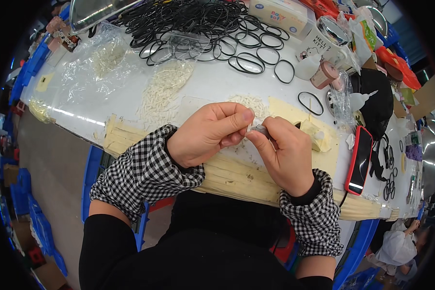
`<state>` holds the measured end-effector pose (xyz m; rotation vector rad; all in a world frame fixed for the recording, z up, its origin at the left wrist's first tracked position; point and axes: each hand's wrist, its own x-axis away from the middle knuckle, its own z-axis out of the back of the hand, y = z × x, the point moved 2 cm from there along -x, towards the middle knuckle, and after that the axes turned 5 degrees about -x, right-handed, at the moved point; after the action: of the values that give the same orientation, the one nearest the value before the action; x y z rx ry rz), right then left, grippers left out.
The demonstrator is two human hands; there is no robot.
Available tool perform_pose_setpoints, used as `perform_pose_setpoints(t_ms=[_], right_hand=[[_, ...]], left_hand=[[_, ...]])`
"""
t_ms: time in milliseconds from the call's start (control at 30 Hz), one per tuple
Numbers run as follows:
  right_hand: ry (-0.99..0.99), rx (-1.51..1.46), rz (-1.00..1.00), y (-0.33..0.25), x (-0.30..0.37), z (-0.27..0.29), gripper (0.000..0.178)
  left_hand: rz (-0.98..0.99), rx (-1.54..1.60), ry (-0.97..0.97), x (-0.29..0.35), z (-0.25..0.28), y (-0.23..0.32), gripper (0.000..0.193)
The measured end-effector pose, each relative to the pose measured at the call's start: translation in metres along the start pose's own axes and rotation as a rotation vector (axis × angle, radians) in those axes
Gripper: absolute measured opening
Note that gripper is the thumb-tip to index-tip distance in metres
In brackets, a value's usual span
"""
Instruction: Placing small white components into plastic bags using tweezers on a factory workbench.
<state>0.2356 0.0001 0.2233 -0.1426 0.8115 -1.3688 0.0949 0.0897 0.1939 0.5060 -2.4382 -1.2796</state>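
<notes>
My left hand [209,129] and my right hand [289,153] meet over the near edge of the white table. The left thumb and fingertips are pinched on a small white piece [250,127], mostly hidden by the fingers. Between my right thumb and forefinger sits a small grey object [262,130]; its kind is too covered to tell. The two held things touch or nearly touch. Just beyond my hands lies a small pile of white pieces [248,101]. A larger heap of similar pieces [158,99] spreads beyond my left hand, partly under a clear bag.
Black rubber rings [179,19] are heaped at the back. Cups [325,74], a tissue pack [282,17] and a red-cased phone [359,160] stand or lie to the right. Yellowish tape [237,178] covers the table's near edge. A clear plastic bag [106,60] lies at the left.
</notes>
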Motion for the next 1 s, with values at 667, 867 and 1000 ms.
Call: perform_pose_setpoints(t_ms=[667, 867, 1000], right_hand=[[-0.078, -0.045, -0.052, 0.005, 0.003, -0.004, 0.026], [-0.173, 0.044, -0.063, 0.001, 0.01, -0.016, 0.018], [-0.183, 0.103, -0.052, 0.0, 0.012, -0.021, 0.017]], left_hand=[[-0.031, 0.054, 0.426, -0.002, 0.003, 0.005, 0.021], [-0.107, 0.113, 0.35, -0.003, 0.017, -0.001, 0.02], [-0.078, 0.146, 0.36, -0.004, 0.015, -0.001, 0.023]])
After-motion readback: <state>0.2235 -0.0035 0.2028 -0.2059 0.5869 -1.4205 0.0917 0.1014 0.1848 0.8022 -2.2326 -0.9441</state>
